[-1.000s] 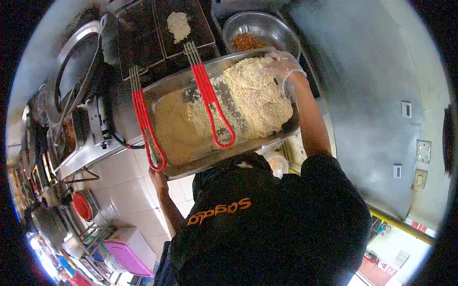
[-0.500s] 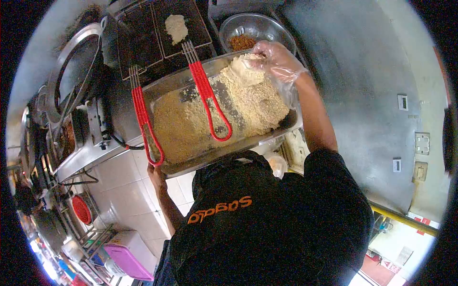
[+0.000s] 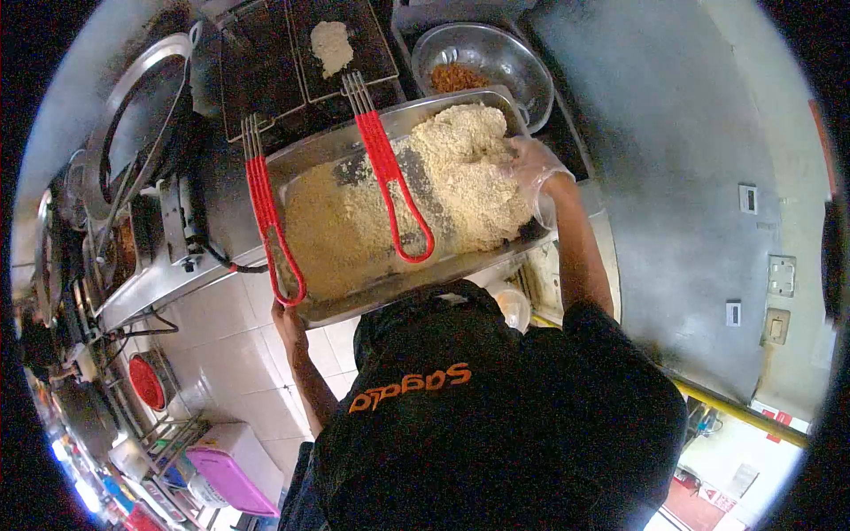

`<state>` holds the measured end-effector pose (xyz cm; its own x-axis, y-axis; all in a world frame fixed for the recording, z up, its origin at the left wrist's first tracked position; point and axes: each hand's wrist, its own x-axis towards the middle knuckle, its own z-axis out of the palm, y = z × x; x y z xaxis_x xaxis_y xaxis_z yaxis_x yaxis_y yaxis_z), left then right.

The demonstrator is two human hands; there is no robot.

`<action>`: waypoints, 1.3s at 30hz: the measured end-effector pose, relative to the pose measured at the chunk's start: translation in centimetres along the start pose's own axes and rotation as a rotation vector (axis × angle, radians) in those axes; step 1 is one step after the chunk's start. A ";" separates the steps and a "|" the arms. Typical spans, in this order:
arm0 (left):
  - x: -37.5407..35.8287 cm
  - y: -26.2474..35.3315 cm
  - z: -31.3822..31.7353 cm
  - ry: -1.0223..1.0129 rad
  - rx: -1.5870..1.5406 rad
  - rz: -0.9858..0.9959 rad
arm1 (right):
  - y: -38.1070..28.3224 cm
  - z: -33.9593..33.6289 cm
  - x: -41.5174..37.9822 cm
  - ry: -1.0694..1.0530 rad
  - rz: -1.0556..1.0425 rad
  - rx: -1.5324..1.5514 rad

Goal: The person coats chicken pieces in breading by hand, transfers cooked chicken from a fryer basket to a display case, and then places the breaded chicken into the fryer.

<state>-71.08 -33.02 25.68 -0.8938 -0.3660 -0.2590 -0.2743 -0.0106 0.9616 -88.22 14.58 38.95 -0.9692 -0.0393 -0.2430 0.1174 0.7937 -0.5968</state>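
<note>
My right hand (image 3: 534, 168), in a clear plastic glove, is at the right end of a long metal tray (image 3: 482, 258). Its fingers reach into a heap of pale breading (image 3: 482, 199) and are partly hidden there. A thickly coated lump (image 3: 465, 131) lies at the heap's far side, just beyond the hand. My left hand (image 3: 290, 317) grips the tray's near left corner, below the loop of a red basket handle (image 3: 262, 199). Finer, browner crumbs (image 3: 319, 234) cover the tray's left part. Another red basket handle (image 3: 382, 155) reaches over the middle of the tray.
Beyond the tray are dark wire fryer baskets (image 3: 257, 66), one with a pale coated piece (image 3: 332, 49) in it. A metal bowl (image 3: 509, 57) with brown crumbs stands at the back right. A metal wall (image 3: 673, 203) bounds the right side. Dark clothing (image 3: 496, 425) fills the foreground.
My right hand has come down and slightly right, off the coated lump at the far edge and into the breading nearer the tray's right side. My left hand stays at the corner.
</note>
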 end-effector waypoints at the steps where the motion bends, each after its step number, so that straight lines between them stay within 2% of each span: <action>1: 0.3 -0.4 -0.1 -0.009 0.006 0.062 | 0.2 0.1 0.0 -0.001 0.003 0.002; 4: 0.5 -0.7 -0.1 0.000 0.036 0.103 | 0.0 -0.1 0.1 0.061 -0.014 -0.173; 6: -0.1 0.4 0.4 0.028 0.034 0.081 | -1.7 -0.8 -0.7 -0.018 -0.027 0.014; 8: -0.3 0.8 0.7 0.060 0.028 0.050 | -2.7 -1.3 -1.1 -0.015 -0.028 0.005; 10: -0.3 0.8 0.7 0.001 -0.100 0.028 | -4.7 -2.1 -1.9 -0.015 -0.026 -0.005; 13: -0.5 1.3 0.7 -0.004 -0.058 -0.022 | -8.5 -3.3 -3.8 -0.017 -0.257 -0.160; 14: -0.4 0.6 0.5 0.003 -0.061 -0.021 | -9.2 -3.6 -3.9 -0.020 -0.264 -0.162; 17: 0.7 -2.0 -0.4 0.070 -0.029 -0.124 | -12.2 -5.8 -3.8 -0.150 -0.457 -0.129; 20: 0.8 -0.8 0.1 0.084 -0.050 -0.170 | -15.1 -8.0 -1.5 -0.173 -0.554 -0.213; 24: -0.2 1.2 1.4 0.130 -0.123 -0.017 | -20.2 -11.5 1.9 -0.222 -0.635 -0.388; 26: 0.3 0.5 0.8 0.063 -0.099 0.056 | -22.0 -12.1 4.4 -0.091 -0.694 -0.440; 28: -0.5 2.0 1.3 0.043 -0.114 -0.007 | -24.4 -12.3 6.0 -0.047 -0.709 -0.459; 29: -0.1 0.6 1.1 0.132 -0.132 -0.027 | -25.3 -12.3 7.3 0.037 -0.731 -0.456; 30: -0.1 0.8 1.1 0.135 -0.130 -0.021 | -26.0 -11.9 8.0 0.122 -0.750 -0.452; 32: -0.2 1.3 1.4 0.066 -0.117 0.078 | -26.8 -9.9 8.9 0.110 -0.731 -0.344; 34: 0.0 1.1 0.8 0.008 -0.115 0.027 | -26.0 -8.7 9.8 0.012 -0.747 -0.233; 36: 0.6 -0.7 0.4 0.078 -0.116 0.017 | -25.5 -7.8 7.7 0.028 -0.706 -0.384; 38: 0.3 -0.1 0.5 0.057 -0.130 0.000 | -22.8 -7.0 6.7 0.033 -0.759 -0.312; 39: 0.2 0.4 0.6 0.034 -0.146 -0.014 | -21.5 -6.8 5.5 0.047 -0.694 -0.222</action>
<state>-71.54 -32.56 25.93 -0.8773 -0.3959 -0.2713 -0.2298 -0.1498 0.9617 -97.57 1.41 55.64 -0.8133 -0.5562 0.1708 -0.5693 0.6999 -0.4313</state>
